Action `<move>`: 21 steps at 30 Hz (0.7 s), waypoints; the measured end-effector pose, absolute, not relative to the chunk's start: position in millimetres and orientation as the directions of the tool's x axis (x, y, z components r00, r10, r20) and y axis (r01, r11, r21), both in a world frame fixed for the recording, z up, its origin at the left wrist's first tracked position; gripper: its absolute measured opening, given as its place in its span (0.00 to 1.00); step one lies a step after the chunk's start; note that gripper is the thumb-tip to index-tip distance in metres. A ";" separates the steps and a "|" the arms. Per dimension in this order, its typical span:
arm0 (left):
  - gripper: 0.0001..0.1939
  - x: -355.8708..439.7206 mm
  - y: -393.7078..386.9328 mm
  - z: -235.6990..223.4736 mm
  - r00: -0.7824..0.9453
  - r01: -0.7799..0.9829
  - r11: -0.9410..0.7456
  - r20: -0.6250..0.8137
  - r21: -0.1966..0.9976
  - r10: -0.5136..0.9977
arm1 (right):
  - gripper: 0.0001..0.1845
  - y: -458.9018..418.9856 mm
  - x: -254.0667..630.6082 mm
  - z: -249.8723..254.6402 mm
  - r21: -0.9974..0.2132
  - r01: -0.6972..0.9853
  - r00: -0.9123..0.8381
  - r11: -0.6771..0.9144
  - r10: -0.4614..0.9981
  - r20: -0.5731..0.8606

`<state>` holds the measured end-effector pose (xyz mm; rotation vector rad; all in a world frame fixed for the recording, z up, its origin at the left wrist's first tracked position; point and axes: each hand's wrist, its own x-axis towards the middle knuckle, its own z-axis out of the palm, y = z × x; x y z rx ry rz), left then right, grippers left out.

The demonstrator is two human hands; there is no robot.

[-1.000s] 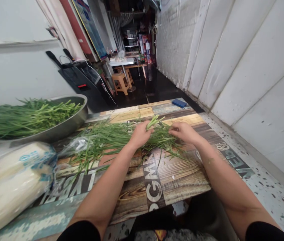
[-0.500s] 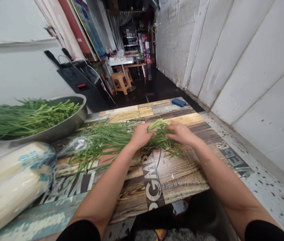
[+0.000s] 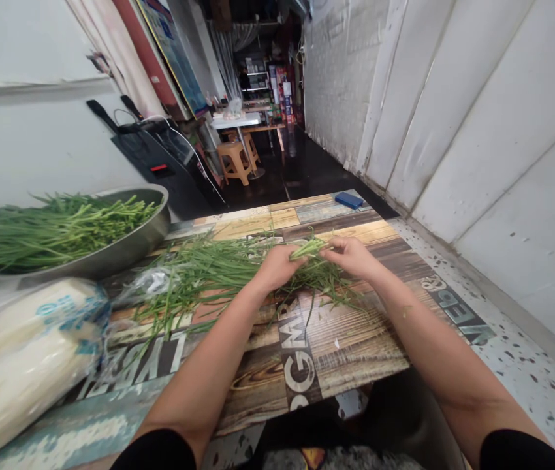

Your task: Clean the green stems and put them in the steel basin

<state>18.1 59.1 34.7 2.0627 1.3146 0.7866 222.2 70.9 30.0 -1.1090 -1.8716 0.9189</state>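
My left hand (image 3: 280, 266) is closed around a small bunch of garlic chives (image 3: 308, 247), whose pale stem ends point right. At those ends, the thumb and fingers of my right hand (image 3: 353, 256) are pinched together on the stems. More loose chives (image 3: 209, 266) lie spread across the table on the left, their long green leaves running under my left wrist. Scattered trimmings (image 3: 332, 284) lie below my right hand.
A metal basin (image 3: 157, 225) heaped with chives stands at the left. In front of it lie white, blue-printed plastic-wrapped packs (image 3: 27, 352). A blue box-like object (image 3: 348, 200) rests near the far edge of the wood-patterned table (image 3: 365, 346). A wall runs along the right.
My right hand has moved slightly left to the stem ends, and its fingers have closed on them. The bunch in my left hand has dipped slightly.
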 end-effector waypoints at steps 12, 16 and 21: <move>0.12 18.2 60.0 34.2 0.191 0.413 -0.200 0.131 0.888 0.973 | 0.25 75.4 216.8 24.8 -0.907 0.346 -0.082 0.238 0.971 0.223; 0.12 18.0 60.5 33.3 0.162 0.411 -0.200 0.145 0.889 0.976 | 0.19 80.9 226.2 23.1 -0.883 0.367 -0.005 0.292 0.950 0.312; 0.11 18.7 60.3 32.7 0.193 0.384 -0.211 0.145 0.899 0.970 | 0.18 73.2 215.1 23.6 -0.951 0.174 -0.273 0.255 0.940 0.202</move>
